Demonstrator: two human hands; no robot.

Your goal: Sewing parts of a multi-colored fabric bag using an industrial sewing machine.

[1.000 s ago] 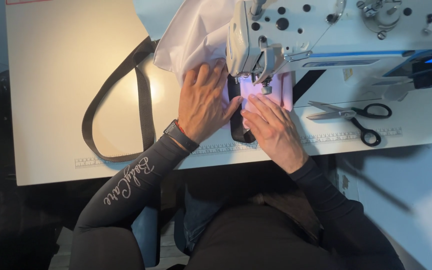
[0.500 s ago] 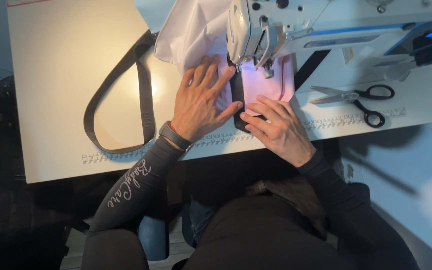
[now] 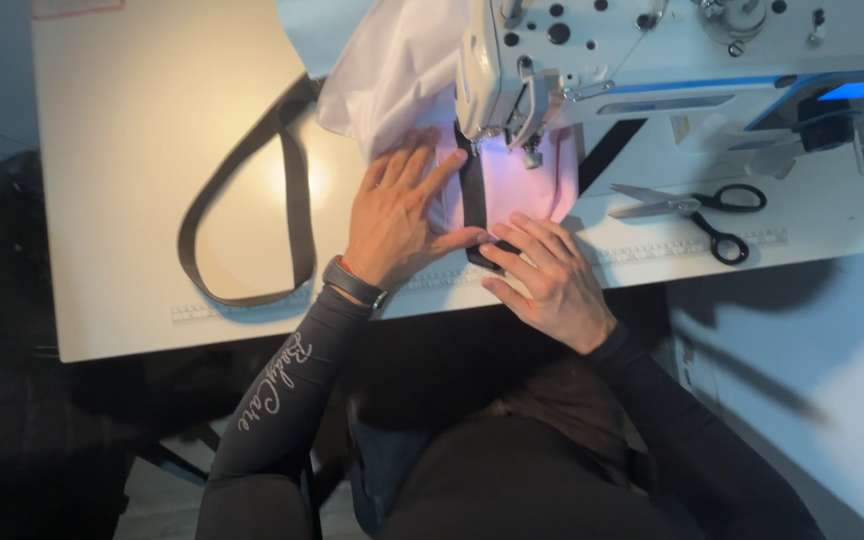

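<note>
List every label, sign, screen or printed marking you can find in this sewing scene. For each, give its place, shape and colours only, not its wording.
Screen: on the sewing machine's right side, a small glowing blue rectangle.
Sticker: on the machine body below the arm, small, pale yellow.
Ruler strip: along the table's front edge, thin band of fine marks.
Sleeve lettering: on the left forearm, pale script on black.
Pink-edged sheet: top left corner of the table, mostly cut off.

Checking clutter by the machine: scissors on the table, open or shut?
Open. The scissors lie flat on the table, right of the sewing machine; their blades spread apart in a narrow V.
</note>
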